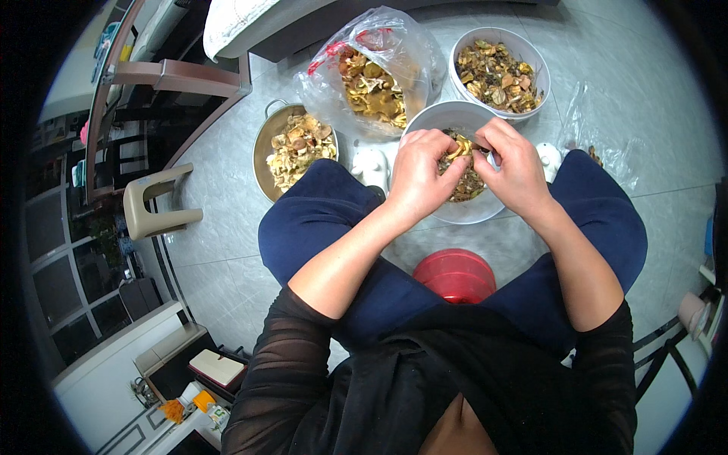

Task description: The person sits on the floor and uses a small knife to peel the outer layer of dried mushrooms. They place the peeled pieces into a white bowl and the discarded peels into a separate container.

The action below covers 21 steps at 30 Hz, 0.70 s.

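Note:
Both hands are over a white plastic bucket [449,114] standing between my knees. My left hand [429,170] pinches a yellowish mushroom [462,148] between thumb and forefinger. Close on its right, my right hand [506,165] has thumb and forefinger near together at the same mushroom; whether it grips the mushroom too is hard to tell. Below the fingers, dark plant debris and mushroom scraps [469,187] lie in the bucket. Behind it a clear plastic bag [421,62] holds many mushrooms [369,94]. To the left, a metal pot [263,165] holds pale, cut-looking mushrooms [298,145].
A second white bucket [546,85] with leaves and scraps stands at the back right. Crumpled clear plastic [608,142] lies beyond my right knee. A red plastic stool or tub [455,273] is below me. A beige stool [139,207] lies tipped at the left.

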Motion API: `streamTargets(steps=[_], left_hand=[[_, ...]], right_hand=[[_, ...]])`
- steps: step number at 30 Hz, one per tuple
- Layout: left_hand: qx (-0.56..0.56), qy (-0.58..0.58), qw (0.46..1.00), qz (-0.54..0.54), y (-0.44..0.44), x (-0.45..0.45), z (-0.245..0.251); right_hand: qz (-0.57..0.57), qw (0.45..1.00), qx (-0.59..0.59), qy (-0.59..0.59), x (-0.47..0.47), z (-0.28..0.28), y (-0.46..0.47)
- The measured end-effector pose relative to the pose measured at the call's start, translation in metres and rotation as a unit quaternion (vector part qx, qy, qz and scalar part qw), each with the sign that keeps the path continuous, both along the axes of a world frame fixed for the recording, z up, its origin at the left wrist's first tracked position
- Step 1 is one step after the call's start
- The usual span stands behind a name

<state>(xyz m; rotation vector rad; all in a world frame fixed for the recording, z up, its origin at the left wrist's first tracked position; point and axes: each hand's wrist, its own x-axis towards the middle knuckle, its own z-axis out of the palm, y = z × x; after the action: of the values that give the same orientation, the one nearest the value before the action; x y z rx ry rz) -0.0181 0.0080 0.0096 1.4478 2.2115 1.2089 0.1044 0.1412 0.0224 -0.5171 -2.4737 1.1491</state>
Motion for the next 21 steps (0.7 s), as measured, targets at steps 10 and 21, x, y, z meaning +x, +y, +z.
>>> streamTargets(steps=[10,21], left_hand=[[0.012,-0.256,0.966,0.028,-0.003,-0.007,-0.013],[-0.019,-0.420,0.907,-0.004,-0.002,-0.010,-0.012]], right_hand=[[-0.029,0.990,-0.137,0.007,0.002,-0.001,0.012],[-0.072,0.959,-0.272,0.029,0.002,-0.021,0.020]])
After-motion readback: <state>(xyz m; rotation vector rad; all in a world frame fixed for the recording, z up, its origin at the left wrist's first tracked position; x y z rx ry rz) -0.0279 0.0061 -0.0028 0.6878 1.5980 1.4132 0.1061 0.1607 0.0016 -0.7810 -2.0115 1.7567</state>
